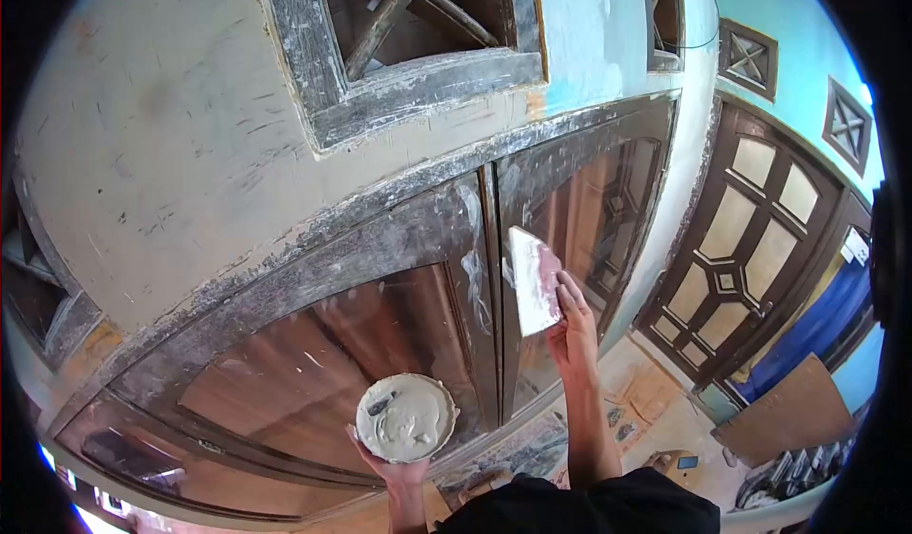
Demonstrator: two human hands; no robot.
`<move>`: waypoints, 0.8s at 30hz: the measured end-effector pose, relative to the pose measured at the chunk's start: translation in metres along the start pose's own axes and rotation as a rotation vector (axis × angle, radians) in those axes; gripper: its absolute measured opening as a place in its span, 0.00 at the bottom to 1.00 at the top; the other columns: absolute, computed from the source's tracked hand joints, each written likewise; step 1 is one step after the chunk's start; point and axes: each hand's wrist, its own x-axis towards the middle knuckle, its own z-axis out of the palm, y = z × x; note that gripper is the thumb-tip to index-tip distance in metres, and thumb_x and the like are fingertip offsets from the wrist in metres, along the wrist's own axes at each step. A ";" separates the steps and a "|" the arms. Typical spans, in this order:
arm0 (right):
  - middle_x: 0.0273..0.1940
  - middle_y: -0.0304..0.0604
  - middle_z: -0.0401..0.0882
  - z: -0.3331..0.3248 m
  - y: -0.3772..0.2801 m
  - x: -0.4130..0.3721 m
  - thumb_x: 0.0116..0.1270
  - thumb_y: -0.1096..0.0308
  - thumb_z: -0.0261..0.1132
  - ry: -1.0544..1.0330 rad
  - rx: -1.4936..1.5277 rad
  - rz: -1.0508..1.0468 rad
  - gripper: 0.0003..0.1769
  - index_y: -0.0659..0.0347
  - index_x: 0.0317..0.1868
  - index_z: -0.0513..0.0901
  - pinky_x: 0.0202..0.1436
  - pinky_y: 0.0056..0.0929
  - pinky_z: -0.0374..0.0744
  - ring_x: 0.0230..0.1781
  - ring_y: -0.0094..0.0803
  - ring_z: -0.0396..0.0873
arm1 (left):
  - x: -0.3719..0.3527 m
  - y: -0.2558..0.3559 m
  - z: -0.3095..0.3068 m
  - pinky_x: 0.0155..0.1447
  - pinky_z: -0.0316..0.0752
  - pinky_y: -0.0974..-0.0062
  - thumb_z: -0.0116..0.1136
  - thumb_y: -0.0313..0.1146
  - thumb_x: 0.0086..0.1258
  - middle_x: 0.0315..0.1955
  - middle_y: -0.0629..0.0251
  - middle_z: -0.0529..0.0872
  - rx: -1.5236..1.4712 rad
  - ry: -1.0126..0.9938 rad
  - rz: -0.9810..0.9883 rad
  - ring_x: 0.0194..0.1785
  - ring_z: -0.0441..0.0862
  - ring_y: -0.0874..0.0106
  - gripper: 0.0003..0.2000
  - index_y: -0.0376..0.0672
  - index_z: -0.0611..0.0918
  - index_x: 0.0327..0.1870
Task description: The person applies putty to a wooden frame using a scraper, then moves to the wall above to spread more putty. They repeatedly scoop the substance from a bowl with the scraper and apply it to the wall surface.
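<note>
A round bowl (407, 418) of pale grey-white paste rests on my left hand (397, 469), which is closed round its lower edge; a small dark smear or tool shows in the paste. In my right hand (576, 321) is a flat, pale scraper (535, 282), smeared white and pinkish, gripped at its right edge. The scraper is raised in front of a dark wood-framed glass window (579, 220), up and to the right of the bowl. Whether it touches the frame I cannot tell. White smears mark the wooden frame (472, 258) beside it.
Above is a rough grey wall (171, 135) with a cross-barred wooden vent (418, 83). A dark panelled door (746, 249) stands at the right, near a blue cloth (803, 330) and a leaning brown board (787, 410). A phone-like object (687, 462) lies low at the right.
</note>
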 end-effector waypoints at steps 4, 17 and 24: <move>0.40 0.34 0.78 0.000 -0.003 0.022 0.70 0.72 0.58 0.091 0.305 -0.079 0.12 0.58 0.53 0.73 0.36 0.15 0.78 0.31 0.17 0.73 | 0.001 -0.001 -0.004 0.68 0.59 0.46 0.41 0.67 0.64 0.62 0.63 0.71 0.005 0.033 0.025 0.65 0.66 0.55 0.34 0.50 0.72 0.62; 0.36 0.31 0.78 0.054 -0.026 0.169 0.67 0.61 0.63 -0.079 0.360 -0.021 0.07 0.54 0.41 0.79 0.29 0.16 0.79 0.32 0.18 0.77 | -0.002 0.006 -0.017 0.64 0.57 0.33 0.42 0.66 0.64 0.65 0.60 0.67 -0.040 0.007 0.031 0.66 0.63 0.51 0.35 0.50 0.70 0.64; 0.37 0.26 0.81 0.059 -0.020 0.184 0.67 0.58 0.62 -0.106 0.220 0.045 0.07 0.48 0.42 0.79 0.16 0.14 0.62 0.23 0.13 0.75 | -0.004 0.008 -0.016 0.63 0.57 0.31 0.43 0.66 0.64 0.65 0.61 0.68 -0.024 -0.019 0.055 0.66 0.63 0.50 0.34 0.50 0.71 0.64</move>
